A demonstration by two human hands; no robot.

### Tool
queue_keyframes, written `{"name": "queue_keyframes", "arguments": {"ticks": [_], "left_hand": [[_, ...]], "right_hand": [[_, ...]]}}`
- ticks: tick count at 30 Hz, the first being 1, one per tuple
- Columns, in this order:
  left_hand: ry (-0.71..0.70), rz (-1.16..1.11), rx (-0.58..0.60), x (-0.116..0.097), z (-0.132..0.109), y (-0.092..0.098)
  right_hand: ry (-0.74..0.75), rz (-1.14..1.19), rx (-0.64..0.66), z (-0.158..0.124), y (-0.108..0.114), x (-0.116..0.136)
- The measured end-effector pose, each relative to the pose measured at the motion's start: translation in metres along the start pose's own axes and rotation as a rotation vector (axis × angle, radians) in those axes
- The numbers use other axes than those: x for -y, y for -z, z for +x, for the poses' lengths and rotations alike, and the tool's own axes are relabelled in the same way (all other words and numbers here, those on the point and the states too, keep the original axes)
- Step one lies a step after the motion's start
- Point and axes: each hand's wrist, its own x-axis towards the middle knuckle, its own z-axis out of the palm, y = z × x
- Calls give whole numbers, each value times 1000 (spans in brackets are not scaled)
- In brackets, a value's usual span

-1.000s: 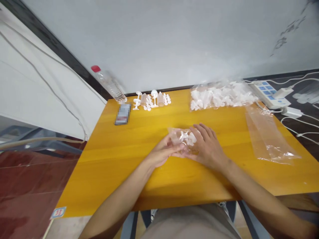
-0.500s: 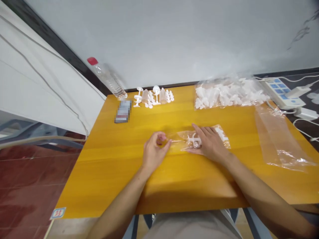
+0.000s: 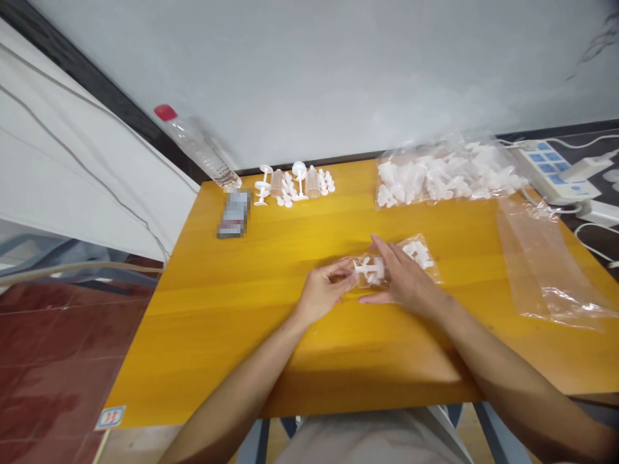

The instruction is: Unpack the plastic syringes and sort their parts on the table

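Observation:
A clear plastic bag (image 3: 425, 272) with small white plastic parts (image 3: 418, 252) inside lies on the yellow table in front of me. My left hand (image 3: 325, 290) pinches the bag's left end between thumb and fingers, right beside a white T-shaped piece (image 3: 368, 268). Across the middle of the bag rests my right hand (image 3: 403, 278), with its thumb and fingers apart and the palm over the contents. That hand hides part of the bag and some of the pieces.
At the back right sits a large bag of white parts (image 3: 445, 174), near a power strip (image 3: 556, 171). A flat clear bag (image 3: 546, 264) lies at right. White parts and cups (image 3: 294, 183) stand at the back left, beside a bottle (image 3: 200, 151) and a blurred-out flat object (image 3: 235, 214).
My left hand has moved right along the bag, up to the white T-shaped piece. My right hand stays over the bag. The view has shifted slightly.

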Motion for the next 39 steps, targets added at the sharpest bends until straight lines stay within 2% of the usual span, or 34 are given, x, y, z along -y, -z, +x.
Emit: {"name": "queue_keyframes", "arguments": {"ticks": [3,6,10,13,16,19,23,27,31,35,39], "left_hand": [[-24,-67,62,-7,2,-1],[-7,-60,62,-6,2,1],[-75,52,28,4,4,0],[-144,159,17,7,10,-7],[-180,174,55,2,15,-16],[-210,119,103,-7,14,-16],[-180,109,23,-25,0,5],[-217,110,-114,-46,-14,35],[-271,150,-164,-59,-16,47],[-382,221,-151,-73,-13,48],[-378,218,-242,-81,-19,71]], "right_hand": [[-59,36,-5,0,3,0],[-48,-23,-10,-1,9,-6],[-31,-158,-32,-5,17,-22],[-53,-158,-32,-8,17,-29],[-72,-134,-26,-9,16,-30],[-92,-96,-22,-11,16,-33],[-177,-16,-66,-14,17,-44],[-415,135,-244,-13,17,-50],[-608,246,-341,-7,17,-47],[-654,299,-369,-3,17,-43],[-636,265,-377,-6,28,-45]]}}
